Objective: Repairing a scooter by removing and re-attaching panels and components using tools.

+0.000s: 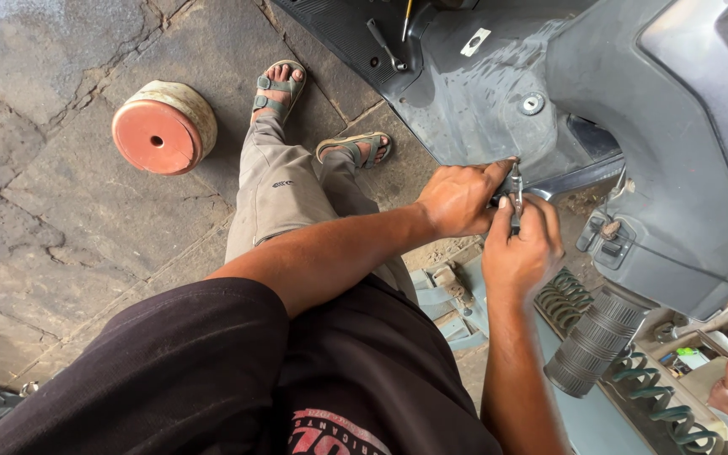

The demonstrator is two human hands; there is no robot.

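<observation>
I stand over a grey scooter body (482, 101), looking down. My left hand (458, 199) reaches across and pinches something small at the edge of the scooter's grey inner panel. My right hand (520, 253) is closed around a thin metal tool (516, 195), probably a screwdriver or small pliers, held upright against the same spot. Both hands touch each other at the panel edge. What the tool tip meets is hidden by my fingers. The ribbed black handlebar grip (593, 341) sits just right of my right wrist.
A round reddish drum-like part (162, 128) lies on the cracked stone floor to the left. My sandalled feet (278, 88) stand next to the scooter's footboard. A loose tool (386, 45) rests on the footboard. Green coiled springs (659, 396) and small parts sit at lower right.
</observation>
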